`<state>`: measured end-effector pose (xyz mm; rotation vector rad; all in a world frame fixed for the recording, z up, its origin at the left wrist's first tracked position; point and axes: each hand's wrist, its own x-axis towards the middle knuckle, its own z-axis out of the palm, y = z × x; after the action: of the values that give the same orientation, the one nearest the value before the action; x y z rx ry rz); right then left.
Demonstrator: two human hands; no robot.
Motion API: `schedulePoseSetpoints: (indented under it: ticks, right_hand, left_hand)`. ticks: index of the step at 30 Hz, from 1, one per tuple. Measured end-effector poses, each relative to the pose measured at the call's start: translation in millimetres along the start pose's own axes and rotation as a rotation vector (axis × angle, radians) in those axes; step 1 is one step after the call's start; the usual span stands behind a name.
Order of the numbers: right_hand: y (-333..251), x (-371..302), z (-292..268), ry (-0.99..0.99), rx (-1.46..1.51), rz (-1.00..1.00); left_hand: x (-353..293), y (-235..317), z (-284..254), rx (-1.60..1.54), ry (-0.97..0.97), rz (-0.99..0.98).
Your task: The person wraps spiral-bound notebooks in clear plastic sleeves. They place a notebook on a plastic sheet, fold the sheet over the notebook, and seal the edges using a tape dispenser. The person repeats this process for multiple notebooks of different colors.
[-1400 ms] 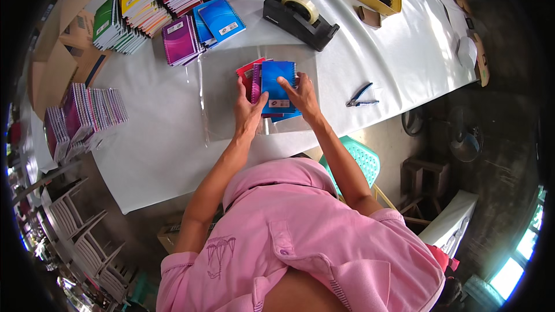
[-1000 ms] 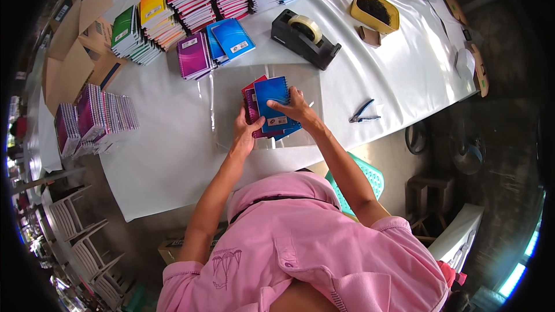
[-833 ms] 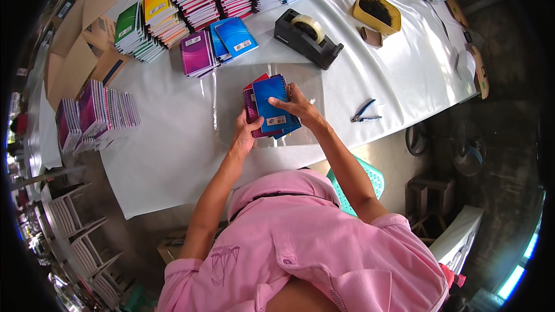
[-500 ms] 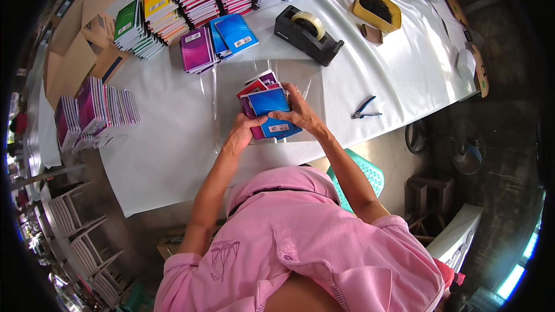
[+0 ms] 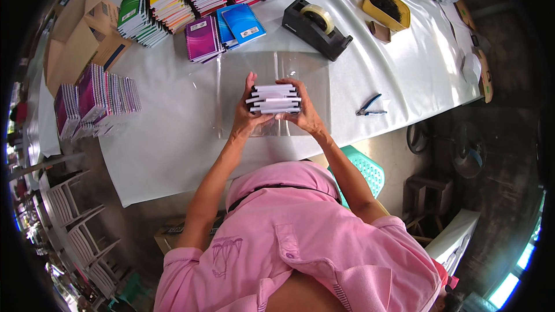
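Head view, held notebooks (image 5: 273,99) edge-on, covers hidden

Right of the rectangular white-paged notebooks (image 5: 274,99) we grip lie blue-handled metal pliers (image 5: 370,104); beyond, an angular black plastic tape dispenser (image 5: 315,37).

L hand (image 5: 246,114) & R hand (image 5: 307,115) gripped spiral-notebook stack (image 5: 274,100) btwn them, white page edges facing cam, above clear plastic sheet (image 5: 231,75); blk tape dispenser (image 5: 308,30) beyond, blue-handled nippers (image 5: 368,105) to R.
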<state>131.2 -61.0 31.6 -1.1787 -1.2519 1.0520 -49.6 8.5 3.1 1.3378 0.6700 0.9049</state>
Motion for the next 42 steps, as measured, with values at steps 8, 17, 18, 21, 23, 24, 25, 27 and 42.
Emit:
schedulePoseSetpoints:
  ticks: [8, 17, 18, 21, 23, 24, 25, 27, 42]
  right_hand:
    - [22.3, 8.4, -2.0, 0.001, -0.044, 0.095]
    - [13.3, 8.8, -20.1, -0.081, -0.447, -0.024]
    - [14.9, 7.3, -21.5, -0.069, -0.420, -0.049]
    - [20.6, 3.1, -15.0, -0.055, -0.432, 0.049]
    - [21.3, 2.1, -14.4, -0.043, -0.362, 0.047]
    - [20.0, 1.6, -13.3, -0.040, -0.326, 0.047]
    - [18.2, 0.3, -14.0, -0.065, -0.379, 0.057]
    - [14.8, -2.6, -18.1, -0.111, -0.489, 0.077]
    - [40.1, -12.1, -47.6, -0.219, -0.657, 0.022]
  left_hand:
    - [16.0, -14.4, 4.1, 0.050, -0.059, 0.191]
    - [4.0, 9.2, -9.5, -0.127, -0.109, -0.022]
    - [0.8, 10.3, -10.8, -0.174, -0.132, -0.068]
    - [-5.5, 12.7, -4.3, -0.200, -0.033, -0.272]
    - [-11.8, 18.0, 1.9, -0.122, -0.024, -0.190]
    - [-15.1, 19.0, 3.0, -0.083, -0.016, -0.150]
    - [-17.0, 15.6, 2.5, -0.082, -0.015, -0.136]
    - [-18.2, 7.7, 2.7, -0.082, -0.016, -0.105]
    - [-10.9, 2.7, 0.1, -0.105, -0.074, -0.160]
